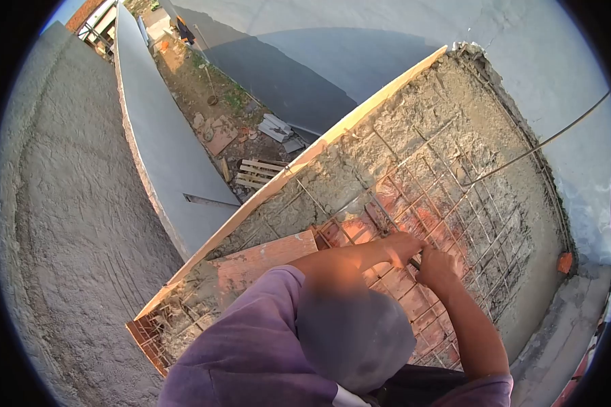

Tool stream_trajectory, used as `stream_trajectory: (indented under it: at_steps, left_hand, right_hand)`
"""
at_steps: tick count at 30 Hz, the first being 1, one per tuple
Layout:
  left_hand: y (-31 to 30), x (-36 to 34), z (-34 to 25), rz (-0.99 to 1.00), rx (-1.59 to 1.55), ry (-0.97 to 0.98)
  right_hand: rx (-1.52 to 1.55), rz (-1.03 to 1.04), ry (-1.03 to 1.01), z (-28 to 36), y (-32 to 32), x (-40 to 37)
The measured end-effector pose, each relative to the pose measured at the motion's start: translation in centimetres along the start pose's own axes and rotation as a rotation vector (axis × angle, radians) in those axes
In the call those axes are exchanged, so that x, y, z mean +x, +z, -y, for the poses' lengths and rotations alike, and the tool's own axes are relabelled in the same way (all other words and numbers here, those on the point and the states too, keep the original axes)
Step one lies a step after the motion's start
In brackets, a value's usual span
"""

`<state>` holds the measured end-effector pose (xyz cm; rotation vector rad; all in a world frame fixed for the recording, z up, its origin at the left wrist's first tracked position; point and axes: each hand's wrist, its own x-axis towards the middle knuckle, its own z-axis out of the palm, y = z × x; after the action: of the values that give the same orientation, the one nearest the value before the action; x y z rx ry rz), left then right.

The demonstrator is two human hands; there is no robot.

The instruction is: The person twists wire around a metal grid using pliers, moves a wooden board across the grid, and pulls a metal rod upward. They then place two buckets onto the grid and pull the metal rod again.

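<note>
Both of my hands are close together over a grid of steel rebar (414, 308). My left hand (402, 249) reaches in from the left with its fingers closed. Beside it, my right hand (436, 266) is also closed. A dark, narrow handle (415, 262) shows between the hands; its kind is hidden by the fingers. Under the bars lie reddish bricks or tiles (421, 222), and rough wet concrete (482, 102) surrounds the grid. A grey cap (356, 336) and purple sleeves (244, 329) fill the lower part of the view.
A wooden form board (360, 125) edges the slab, with a reddish board (265, 256) inside it. Beyond the edge the ground drops away, with a pallet (258, 172) below. One long bent bar (540, 142) sticks out right. A grey wall (387, 34) stands behind.
</note>
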<state>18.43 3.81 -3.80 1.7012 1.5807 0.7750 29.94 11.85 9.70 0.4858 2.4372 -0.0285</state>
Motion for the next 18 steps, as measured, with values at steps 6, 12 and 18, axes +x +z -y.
stream_trajectory:
  at_steps: [6,12,18]
  left_hand:
    - [0.6,-3.4,-2.2,-0.340,0.046,0.079]
    - [2.7,-3.3,-2.2,-0.210,0.087,0.048]
    - [0.5,-1.2,-1.3,-0.295,-0.100,0.074]
  right_hand:
    - [0.223,0.095,0.116,1.7,2.1,0.3]
    - [0.994,0.667,0.236,0.0,-1.7,-1.6]
    - [-0.356,-0.217,0.087,3.1,0.7,-1.2]
